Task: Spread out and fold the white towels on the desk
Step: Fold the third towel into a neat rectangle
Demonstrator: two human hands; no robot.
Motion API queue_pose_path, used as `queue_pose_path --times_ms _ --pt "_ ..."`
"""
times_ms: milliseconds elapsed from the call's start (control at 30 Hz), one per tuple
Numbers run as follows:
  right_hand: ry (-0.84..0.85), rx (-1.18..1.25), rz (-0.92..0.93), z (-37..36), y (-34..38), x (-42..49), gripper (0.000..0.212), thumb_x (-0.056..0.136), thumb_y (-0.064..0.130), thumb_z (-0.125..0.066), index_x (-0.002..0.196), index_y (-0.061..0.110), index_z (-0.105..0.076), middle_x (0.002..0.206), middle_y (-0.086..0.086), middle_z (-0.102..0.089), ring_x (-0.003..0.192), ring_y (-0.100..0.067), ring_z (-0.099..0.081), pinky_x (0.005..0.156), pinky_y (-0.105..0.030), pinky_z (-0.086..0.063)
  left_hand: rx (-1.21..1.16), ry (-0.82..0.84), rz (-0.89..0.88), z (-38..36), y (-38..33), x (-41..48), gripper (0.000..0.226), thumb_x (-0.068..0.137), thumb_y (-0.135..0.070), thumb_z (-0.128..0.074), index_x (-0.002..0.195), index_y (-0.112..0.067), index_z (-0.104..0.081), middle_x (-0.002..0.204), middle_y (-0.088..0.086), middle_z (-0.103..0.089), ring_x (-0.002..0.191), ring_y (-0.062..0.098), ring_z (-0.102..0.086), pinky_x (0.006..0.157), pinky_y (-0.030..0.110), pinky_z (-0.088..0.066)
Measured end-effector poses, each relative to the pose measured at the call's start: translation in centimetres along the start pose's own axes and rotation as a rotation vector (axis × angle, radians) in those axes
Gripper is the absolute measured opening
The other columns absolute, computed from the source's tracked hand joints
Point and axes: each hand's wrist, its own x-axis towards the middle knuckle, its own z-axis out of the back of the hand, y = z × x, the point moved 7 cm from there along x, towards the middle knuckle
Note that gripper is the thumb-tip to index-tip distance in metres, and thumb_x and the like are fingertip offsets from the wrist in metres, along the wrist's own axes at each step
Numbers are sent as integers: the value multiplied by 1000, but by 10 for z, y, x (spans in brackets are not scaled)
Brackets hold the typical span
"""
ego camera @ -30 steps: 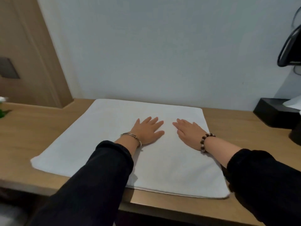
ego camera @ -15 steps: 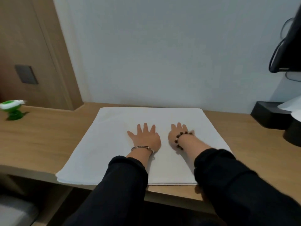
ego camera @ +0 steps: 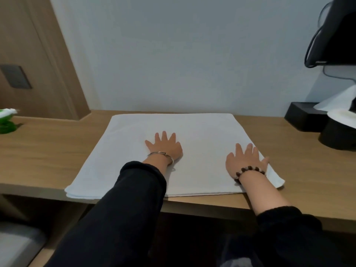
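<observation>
Light brown wood makes the surface (ego camera: 48,157) in front of me, and behind it stands a pale grey wall (ego camera: 173,54). On the middle of the surface lies the white folded towel (ego camera: 134,151), flat and almost square. Its far edge is near the wall, and its near left corner, where I can see several layers, reaches the front edge of the surface.

Both of my 2 grips rest on the towel, palms down, and hold nothing. My left grip (ego camera: 165,149) lies near the middle of the towel with straight, spread fingers, and a thin silver bangle (ego camera: 160,154) is on this wrist. My right grip (ego camera: 244,162) lies flat at the right side of the towel, fingers also spread, and the outermost finger touches the right edge of the cloth. A bracelet of dark and pale beads (ego camera: 248,171) is on this wrist. Both arms are in black sleeves (ego camera: 125,209).

At the far left of the surface is a small green and white object (ego camera: 6,122), too blurred to say more. At the right, well apart from the towel, stand a black box (ego camera: 304,118) with white tissue (ego camera: 339,99) and a black round container (ego camera: 339,137).
</observation>
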Motion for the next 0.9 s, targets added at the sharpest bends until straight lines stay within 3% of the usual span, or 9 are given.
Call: queue_pose_path --times_ms 233,333,433,567,633,767,833,900 --pt "48 -11 -64 3 9 -7 59 98 40 -16 151 28 9 158 -6 18 145 -28 14 108 -68 1 63 35 -228 -2 -4 -15 54 97 -48 -13 149 -37 -4 159 -4 3 146 24 3 111 58 -1" --pt "22 -7 -14 1 10 -8 58 97 49 -8 151 31 6 159 -3 15 146 -26 11 107 -68 1 63 -4 -184 -2 -4 -21 54 96 -46 -11 149 -37 -5 159 -6 2 146 23 3 110 61 -1" --pt "34 -1 -122 3 -15 -9 61 95 53 -9 151 32 3 159 -5 10 145 -31 5 105 -73 -2 61 5 -118 -1 2 -22 55 95 -49 -12 149 -38 -6 159 -8 2 146 23 4 108 63 0" --pt "78 -14 -112 9 -12 -10 61 97 48 -12 151 28 6 158 -7 16 145 -32 11 105 -73 -1 47 66 -97 -6 0 -19 54 96 -49 -14 148 -38 -5 159 -6 4 145 25 6 108 62 -1" --pt "82 -68 -21 16 9 -2 59 99 45 -13 151 26 8 158 -7 19 144 -31 15 105 -72 2 69 105 -114 -1 -5 -16 52 96 -46 -19 147 -34 -15 157 -1 -8 143 30 -5 108 60 -10" --pt "117 -120 151 34 62 36 62 98 39 -22 151 26 9 157 -4 20 144 -29 16 106 -69 7 200 194 -235 29 -17 5 38 91 -39 -41 124 -24 -52 131 7 -48 120 32 -45 98 40 -37" --pt "141 -122 235 35 89 58 68 96 39 -31 151 24 7 158 -4 19 145 -29 14 109 -66 5 252 190 -260 43 -20 20 37 93 -36 -42 124 -22 -56 129 6 -53 117 28 -51 93 36 -40" --pt "159 -60 343 27 115 77 63 98 42 -28 151 24 0 159 -1 14 146 -26 9 113 -61 0 273 171 -272 48 -24 37 38 96 -31 -39 126 -15 -53 129 10 -53 116 29 -52 91 35 -41"
